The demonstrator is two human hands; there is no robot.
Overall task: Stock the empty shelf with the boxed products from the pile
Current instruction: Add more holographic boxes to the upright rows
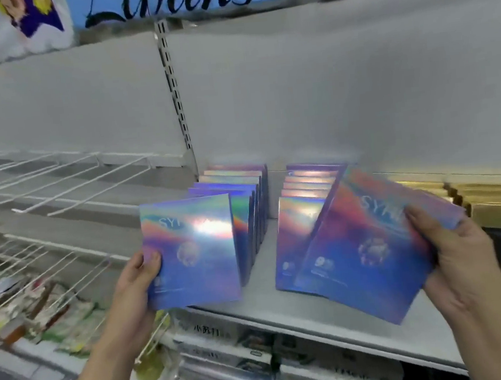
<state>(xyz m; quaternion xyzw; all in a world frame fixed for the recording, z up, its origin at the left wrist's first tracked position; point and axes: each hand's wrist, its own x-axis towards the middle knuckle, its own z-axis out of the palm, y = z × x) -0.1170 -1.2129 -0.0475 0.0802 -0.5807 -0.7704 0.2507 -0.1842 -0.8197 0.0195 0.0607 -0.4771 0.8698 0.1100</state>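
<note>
At centre frame, the grey shelf (266, 304) carries two rows of iridescent boxes (237, 191) standing upright, front to back. Left hand (138, 277) is closed on one box (191, 250) by its left edge, at the front of the left row. Right hand (454, 250) grips a tilted box (368, 249) before the right row. Gold boxes (489, 203) sit at right.
</note>
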